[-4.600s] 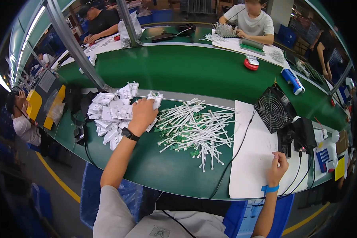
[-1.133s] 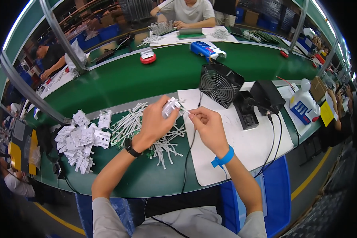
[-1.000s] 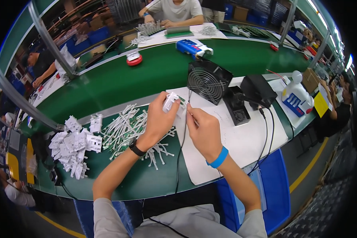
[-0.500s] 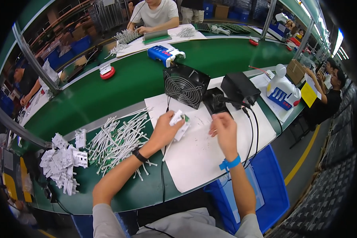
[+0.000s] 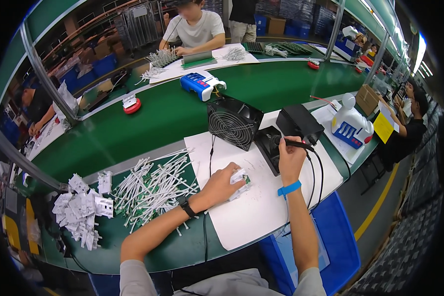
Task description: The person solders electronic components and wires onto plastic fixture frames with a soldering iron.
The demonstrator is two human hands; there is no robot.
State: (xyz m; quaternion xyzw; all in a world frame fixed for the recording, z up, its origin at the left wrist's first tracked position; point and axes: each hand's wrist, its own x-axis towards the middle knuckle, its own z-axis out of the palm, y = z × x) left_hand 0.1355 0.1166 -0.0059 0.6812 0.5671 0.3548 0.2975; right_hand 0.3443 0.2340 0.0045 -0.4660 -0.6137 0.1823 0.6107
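Observation:
My left hand (image 5: pixel 221 186) is closed on a white plastic housing (image 5: pixel 240 183) with a bit of green circuit board showing at its side. It rests low over the white sheet (image 5: pixel 251 217). My right hand (image 5: pixel 292 159) is closed round the black handle of a soldering iron (image 5: pixel 297 143), whose cable trails off to the right. The iron's front end is at the black stand (image 5: pixel 268 148); the hand and stand hide its tip. A heap of white cables with small green boards (image 5: pixel 153 190) lies left of my left hand, beside a pile of white plastic housings (image 5: pixel 81 209).
A black fan (image 5: pixel 234 123) with a wire guard and a black box-shaped unit (image 5: pixel 300 123) stand behind the sheet. On the green belt (image 5: pixel 167 116) beyond sits a blue-and-white plastic shell (image 5: pixel 202 85). A blue bin (image 5: pixel 338 237) is below the right edge. Across the belt, a person (image 5: pixel 195 29) works.
My right hand has moved from over the sheet to the soldering iron and taken hold of it. My left hand has shifted right and nearer with the white housing, lowering it towards the sheet.

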